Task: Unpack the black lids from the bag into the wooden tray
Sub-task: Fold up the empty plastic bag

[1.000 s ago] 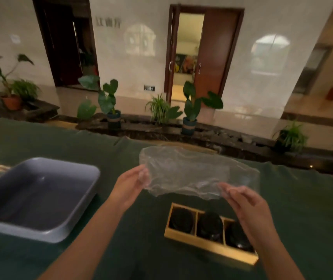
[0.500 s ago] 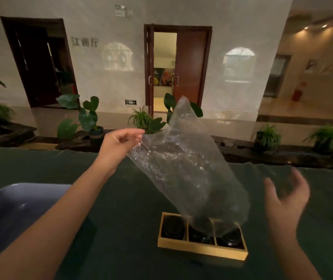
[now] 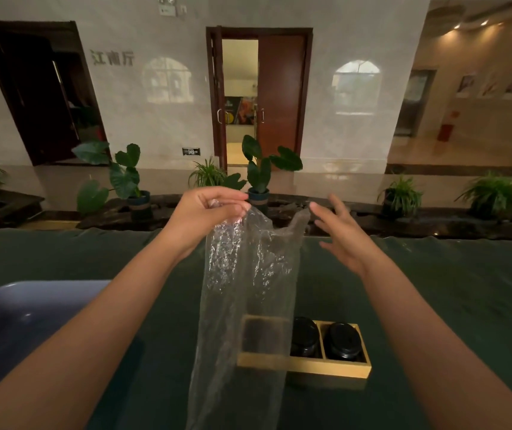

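A clear plastic bag [image 3: 245, 305] hangs straight down, pinched at its top corner by my left hand [image 3: 208, 215]. My right hand [image 3: 341, 234] is spread open just right of the bag's other top corner, fingertips close to it, holding nothing. Below, on the green cloth, lies the wooden tray [image 3: 326, 367] with three compartments. Two black lids [image 3: 343, 341] show in its middle and right compartments; the left compartment is veiled by the hanging bag and looks dark. The bag looks empty.
A grey plastic bin [image 3: 15, 324] stands at the left on the green-covered table [image 3: 450, 290]. Potted plants [image 3: 257, 172] line a ledge beyond the table's far edge, with doors in the wall behind.
My left hand has swung the bag from slanting across the tray to hanging straight down. My right hand has come in from the right and up towards the bag's top.
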`<state>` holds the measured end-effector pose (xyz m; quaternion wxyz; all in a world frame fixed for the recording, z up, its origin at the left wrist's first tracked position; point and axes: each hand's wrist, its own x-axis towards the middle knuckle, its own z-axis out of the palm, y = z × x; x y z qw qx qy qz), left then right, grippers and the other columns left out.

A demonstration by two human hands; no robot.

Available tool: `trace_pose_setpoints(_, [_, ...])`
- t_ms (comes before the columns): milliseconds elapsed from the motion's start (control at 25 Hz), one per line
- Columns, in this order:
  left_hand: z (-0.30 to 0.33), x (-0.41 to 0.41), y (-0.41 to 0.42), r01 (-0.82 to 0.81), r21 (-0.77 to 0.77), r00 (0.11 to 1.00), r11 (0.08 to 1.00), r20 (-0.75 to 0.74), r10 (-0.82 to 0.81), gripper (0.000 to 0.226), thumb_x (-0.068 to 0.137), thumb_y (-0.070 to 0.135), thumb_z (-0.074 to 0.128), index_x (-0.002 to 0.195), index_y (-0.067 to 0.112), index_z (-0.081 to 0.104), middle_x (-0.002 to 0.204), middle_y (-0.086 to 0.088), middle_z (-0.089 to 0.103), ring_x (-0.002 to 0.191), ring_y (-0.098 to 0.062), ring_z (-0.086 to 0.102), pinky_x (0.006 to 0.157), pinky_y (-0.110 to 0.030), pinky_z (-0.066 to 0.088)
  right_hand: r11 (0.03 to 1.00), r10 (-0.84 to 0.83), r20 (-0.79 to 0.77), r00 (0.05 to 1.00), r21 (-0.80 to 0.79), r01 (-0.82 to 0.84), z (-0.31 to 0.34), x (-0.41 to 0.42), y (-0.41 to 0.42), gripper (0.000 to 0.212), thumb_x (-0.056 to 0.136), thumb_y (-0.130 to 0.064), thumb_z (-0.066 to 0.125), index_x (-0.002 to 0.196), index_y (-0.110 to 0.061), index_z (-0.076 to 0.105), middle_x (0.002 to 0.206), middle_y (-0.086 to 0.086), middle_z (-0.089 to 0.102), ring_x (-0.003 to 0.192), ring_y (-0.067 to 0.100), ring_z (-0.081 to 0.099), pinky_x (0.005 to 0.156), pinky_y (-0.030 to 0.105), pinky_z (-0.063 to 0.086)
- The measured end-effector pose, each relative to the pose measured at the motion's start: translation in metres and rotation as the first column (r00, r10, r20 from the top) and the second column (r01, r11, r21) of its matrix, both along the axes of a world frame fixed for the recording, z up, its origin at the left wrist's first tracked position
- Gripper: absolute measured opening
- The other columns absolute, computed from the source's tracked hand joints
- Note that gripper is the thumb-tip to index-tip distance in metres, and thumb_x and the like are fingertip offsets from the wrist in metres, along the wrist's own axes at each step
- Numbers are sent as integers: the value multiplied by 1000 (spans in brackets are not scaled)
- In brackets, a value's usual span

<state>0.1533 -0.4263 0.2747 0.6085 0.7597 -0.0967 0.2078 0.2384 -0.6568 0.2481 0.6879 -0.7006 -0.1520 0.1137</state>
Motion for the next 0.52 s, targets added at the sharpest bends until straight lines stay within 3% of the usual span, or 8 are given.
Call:
trace_pose_setpoints(160, [-7, 1, 13, 34, -84, 998, 996, -45, -38, 23, 77, 1, 64, 90, 18, 70, 83, 2, 77, 77, -8, 71, 68, -15, 54, 996, 89, -9, 996, -12, -89, -8, 3, -7, 52, 74, -40, 67, 122, -27, 56, 119, -1, 65, 111, 14, 59, 107, 49, 33])
trace_pose_setpoints(280, [-9, 1, 21, 38, -151, 997, 988, -65, -48, 22, 74, 6, 66, 93, 17, 70, 87, -1, 77, 81, -11, 72, 68, -15, 55, 990, 138, 7, 990, -40, -137, -15, 7, -10, 49, 70, -35, 70, 116, -23, 62, 114, -1, 68, 108, 14, 62, 101, 40, 40])
trace_pose_setpoints(360, [-10, 0, 25, 30, -155, 994, 987, -100, -46, 27, 68, 12, 70, 95, 17, 71, 90, -3, 77, 84, -12, 72, 68, -16, 55, 990, 118, 33, 992, -82, -115, -20, 10, -11, 23, 78, -28, 67, 100, -22, 69, 102, -3, 73, 99, 13, 66, 92, 34, 46])
trace_pose_setpoints(440, [-7, -3, 32, -21, -135, 992, 991, -124, 4, 34, 62, 18, 73, 96, 18, 71, 94, -4, 76, 85, -13, 72, 67, -16, 55, 998, 63, -4, 998, 29, -63, -21, 14, -18, 7, 82, -18, 63, 83, -20, 70, 87, -2, 75, 87, 12, 69, 78, 28, 53])
trace_pose_setpoints(520, [-5, -5, 38, -111, -220, 989, 969, -118, 86, 48, 62, 19, 72, 109, 14, 66, 97, -6, 75, 83, -12, 72, 64, -15, 55, 984, 30, -41, 999, 176, -22, -19, 18, -24, 10, 85, -14, 60, 81, -16, 68, 80, -1, 76, 79, 12, 71, 64, 22, 56])
